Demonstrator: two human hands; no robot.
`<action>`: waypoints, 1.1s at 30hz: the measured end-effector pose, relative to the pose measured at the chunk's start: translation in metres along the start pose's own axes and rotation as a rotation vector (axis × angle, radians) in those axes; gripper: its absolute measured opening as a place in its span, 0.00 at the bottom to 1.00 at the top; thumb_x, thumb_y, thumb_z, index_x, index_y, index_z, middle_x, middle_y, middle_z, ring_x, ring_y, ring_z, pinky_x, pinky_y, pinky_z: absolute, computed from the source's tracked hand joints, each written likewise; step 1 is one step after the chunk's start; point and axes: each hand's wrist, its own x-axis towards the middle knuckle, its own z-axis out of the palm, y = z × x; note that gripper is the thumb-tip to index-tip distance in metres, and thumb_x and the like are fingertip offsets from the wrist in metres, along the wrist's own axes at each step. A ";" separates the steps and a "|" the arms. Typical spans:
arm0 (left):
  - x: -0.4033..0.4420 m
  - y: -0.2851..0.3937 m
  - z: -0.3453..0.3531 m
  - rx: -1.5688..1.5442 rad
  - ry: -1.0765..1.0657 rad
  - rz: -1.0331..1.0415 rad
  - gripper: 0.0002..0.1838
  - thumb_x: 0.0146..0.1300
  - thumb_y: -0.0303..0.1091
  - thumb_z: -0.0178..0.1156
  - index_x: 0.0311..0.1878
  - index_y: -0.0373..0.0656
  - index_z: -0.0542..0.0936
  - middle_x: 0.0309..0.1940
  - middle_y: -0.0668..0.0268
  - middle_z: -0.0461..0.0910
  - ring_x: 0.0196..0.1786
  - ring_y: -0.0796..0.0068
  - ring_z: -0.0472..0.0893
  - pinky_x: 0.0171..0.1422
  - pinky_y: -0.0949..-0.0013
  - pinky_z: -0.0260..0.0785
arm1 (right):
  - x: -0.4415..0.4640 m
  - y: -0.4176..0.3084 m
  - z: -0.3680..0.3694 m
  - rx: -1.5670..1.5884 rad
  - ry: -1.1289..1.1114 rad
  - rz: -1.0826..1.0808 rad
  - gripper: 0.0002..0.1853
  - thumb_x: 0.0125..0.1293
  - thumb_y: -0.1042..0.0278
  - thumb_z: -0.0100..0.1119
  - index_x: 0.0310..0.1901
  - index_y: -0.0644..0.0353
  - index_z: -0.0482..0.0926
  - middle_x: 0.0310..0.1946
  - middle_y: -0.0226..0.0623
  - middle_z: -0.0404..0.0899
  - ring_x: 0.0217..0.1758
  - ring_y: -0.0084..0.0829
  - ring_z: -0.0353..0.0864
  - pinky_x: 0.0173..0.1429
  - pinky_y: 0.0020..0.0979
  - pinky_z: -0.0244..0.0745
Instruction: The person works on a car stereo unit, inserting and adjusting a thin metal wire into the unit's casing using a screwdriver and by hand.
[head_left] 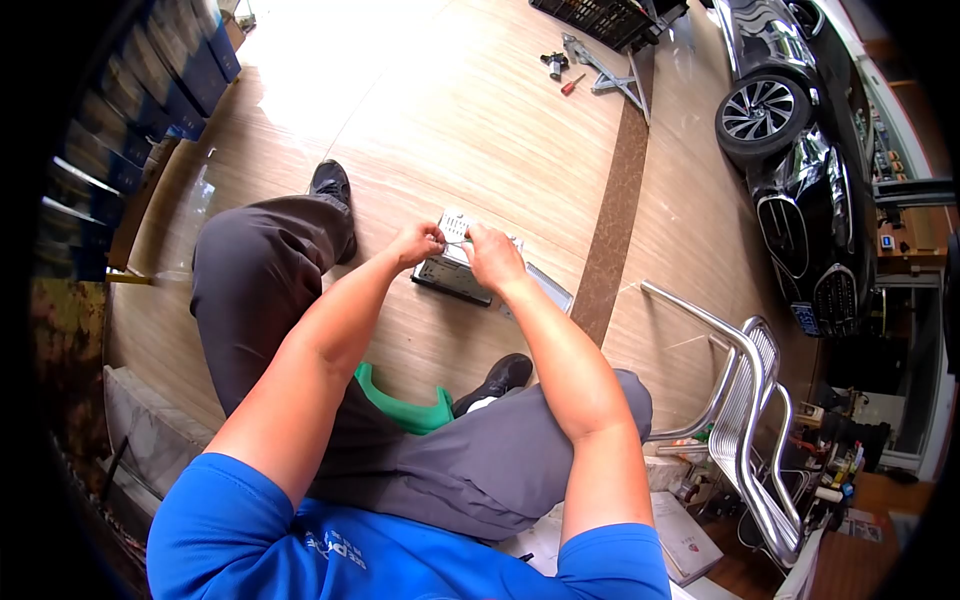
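A metal box-shaped device (453, 272) with a slotted light panel and a dark front edge sits on the floor between my feet. Over its top, my left hand (420, 244) is closed in a pinch at the left side; what its fingertips hold is too small to make out. My right hand (496, 260) is closed just to the right, above the same device. A thin dark strand or shaft (457, 243) spans the gap between the two hands; its kind is unclear. Beside the device, partly behind my right forearm, lies a flat silvery panel (550, 288).
A green plastic stool (405, 408) is under me. Ahead on the floor lie a red-handled tool (572, 85), a metal scissor-like bracket (605, 75) and a black crate (600, 18). A black car (800, 170) and a metal chair (745, 400) stand at right; blue boxes (185, 70) at left.
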 end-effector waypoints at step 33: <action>0.002 -0.002 0.002 0.060 0.037 0.013 0.06 0.53 0.27 0.70 0.35 0.44 0.83 0.31 0.65 0.81 0.37 0.76 0.78 0.42 0.70 0.73 | -0.001 0.000 -0.001 -0.092 -0.038 0.074 0.13 0.70 0.59 0.55 0.44 0.60 0.78 0.43 0.53 0.82 0.49 0.52 0.82 0.54 0.48 0.77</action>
